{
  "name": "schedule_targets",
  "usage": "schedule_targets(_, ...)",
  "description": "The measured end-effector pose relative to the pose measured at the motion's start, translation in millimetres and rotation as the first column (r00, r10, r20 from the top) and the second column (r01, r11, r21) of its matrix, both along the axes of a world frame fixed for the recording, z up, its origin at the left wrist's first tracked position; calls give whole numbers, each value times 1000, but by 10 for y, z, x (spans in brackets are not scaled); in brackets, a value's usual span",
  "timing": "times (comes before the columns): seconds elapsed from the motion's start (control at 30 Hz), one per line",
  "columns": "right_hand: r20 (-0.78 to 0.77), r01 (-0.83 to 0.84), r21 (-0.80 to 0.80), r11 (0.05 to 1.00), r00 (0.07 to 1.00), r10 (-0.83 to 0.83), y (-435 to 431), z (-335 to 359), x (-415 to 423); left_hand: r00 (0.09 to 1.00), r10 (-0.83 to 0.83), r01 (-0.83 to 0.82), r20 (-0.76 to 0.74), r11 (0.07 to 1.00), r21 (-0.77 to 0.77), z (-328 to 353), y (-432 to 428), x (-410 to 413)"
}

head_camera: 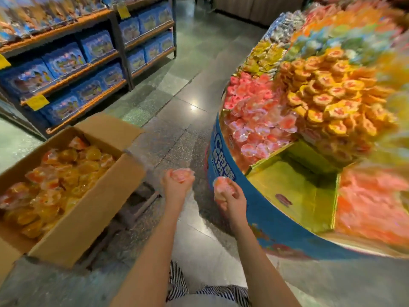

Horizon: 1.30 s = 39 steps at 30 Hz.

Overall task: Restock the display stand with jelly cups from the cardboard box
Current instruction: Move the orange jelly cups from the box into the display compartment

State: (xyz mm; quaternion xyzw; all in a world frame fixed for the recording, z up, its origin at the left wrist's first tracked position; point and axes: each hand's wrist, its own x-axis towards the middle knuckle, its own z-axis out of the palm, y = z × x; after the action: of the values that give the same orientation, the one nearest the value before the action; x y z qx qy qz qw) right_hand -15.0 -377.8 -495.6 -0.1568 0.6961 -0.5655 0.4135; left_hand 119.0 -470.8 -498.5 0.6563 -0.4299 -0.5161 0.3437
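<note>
An open cardboard box [88, 209] at lower left holds several orange jelly cups [55, 180]. My left hand [174, 185] grips a pinkish-orange jelly cup [182, 175] in the air between box and stand. My right hand [232, 201] grips another jelly cup [222, 186] just outside the blue wall of the round display stand [261, 209]. The stand's near yellow compartment [294, 191] shows its bare bottom. The compartments around it are heaped with pink cups [254, 120] and orange cups [327, 100].
Shelves [73, 69] with blue packaged goods and yellow price tags line the back left. Grey tiled floor [177, 89] runs between the shelves and the stand. The box sits on a low stool or frame [141, 202]. Striped trousers [177, 282] show at the bottom.
</note>
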Motion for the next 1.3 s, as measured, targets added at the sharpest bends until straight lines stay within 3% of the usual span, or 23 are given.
schedule_targets(0.1,-53,100,28,995,994,-98,535,-16,-657,991,-133,132,27,991,17,29,394,-788)
schedule_targets(0.2,-3,213,51,976,977,-213,1114,9,-1379,962,-259,259,85,966,8,-38,921,-1589)
schedule_targets(0.57,88,591,24,806,802,-591,2776,23,-3366,790,-600,609,123,791,-49,52,2328,-3866)
schedule_targets(0.87,133,702,41,711,701,-700,3173,-183,-4142,719,-672,693,175,714,-105,-7,2499,-4921)
schedule_targets(1.3,144,695,71,715,702,-697,2856,-317,-5705,791,-581,606,194,787,-116,-267,1880,-6499)
